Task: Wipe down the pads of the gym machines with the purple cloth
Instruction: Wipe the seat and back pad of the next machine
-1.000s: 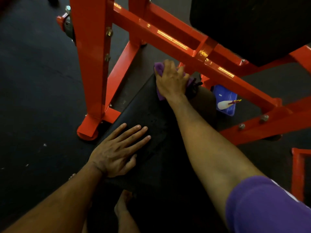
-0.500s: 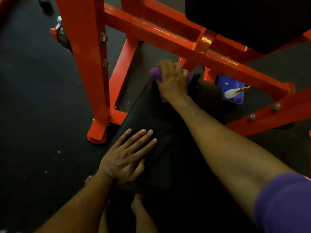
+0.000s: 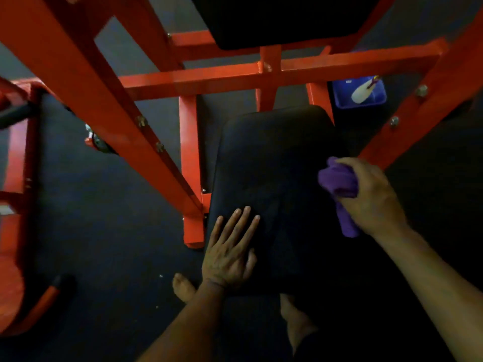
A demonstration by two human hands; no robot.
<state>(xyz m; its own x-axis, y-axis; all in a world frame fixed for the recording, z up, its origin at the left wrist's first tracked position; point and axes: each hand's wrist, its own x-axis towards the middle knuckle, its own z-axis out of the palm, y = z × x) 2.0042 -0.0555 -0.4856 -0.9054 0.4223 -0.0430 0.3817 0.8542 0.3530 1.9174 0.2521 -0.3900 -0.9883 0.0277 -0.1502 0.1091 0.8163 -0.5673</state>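
Purple cloth (image 3: 337,182), soft and bunched up, sits squeezed in my right hand (image 3: 371,197) at the right edge of the smooth black pad (image 3: 277,152), so I should press it flat and rub slowly toward my left hand (image 3: 230,254), resting flat, fingers straight.

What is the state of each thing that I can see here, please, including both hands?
Left hand: flat, fingers straight, rests on the seat pad.
Right hand: fingers curled, grips the bunched cloth.
Purple cloth: crumpled, one end hangs below the hand at the pad's right edge.
Black seat pad: lies level, uncovered.
Blue tub: stands on the floor behind the frame, open, with a white bottle lying inside.
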